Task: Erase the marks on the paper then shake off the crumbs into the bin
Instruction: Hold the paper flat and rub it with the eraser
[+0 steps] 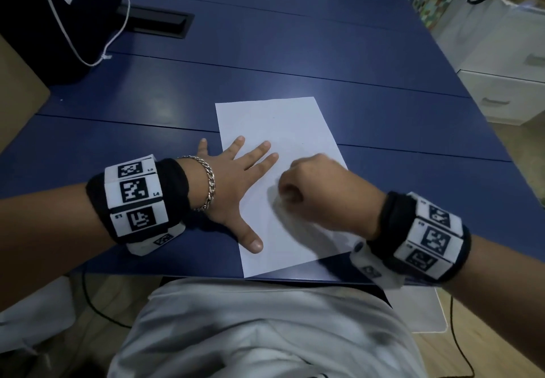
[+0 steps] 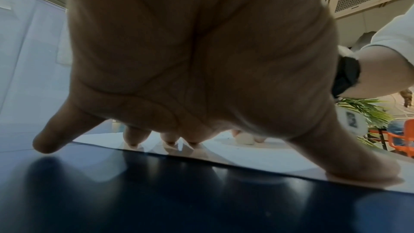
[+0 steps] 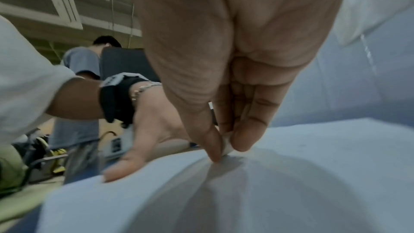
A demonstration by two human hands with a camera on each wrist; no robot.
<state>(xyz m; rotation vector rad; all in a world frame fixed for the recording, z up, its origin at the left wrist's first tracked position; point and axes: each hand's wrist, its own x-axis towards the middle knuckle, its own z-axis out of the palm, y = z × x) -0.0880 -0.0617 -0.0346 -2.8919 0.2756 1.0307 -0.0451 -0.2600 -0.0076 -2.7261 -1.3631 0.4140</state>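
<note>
A white sheet of paper lies on the blue table, its near edge at the table's front. My left hand lies flat with fingers spread, pressing the sheet's left side; the little finger rests on the table. My right hand is curled at the middle of the sheet and blurred. In the right wrist view, its thumb and fingertips pinch a small white eraser against the paper. The left wrist view shows my palm over the paper's edge. No bin is in view.
A dark bag with a white cord and a label stands at the far left of the table. A black cable slot sits beside it. White drawers stand to the right. Another person stands in the background.
</note>
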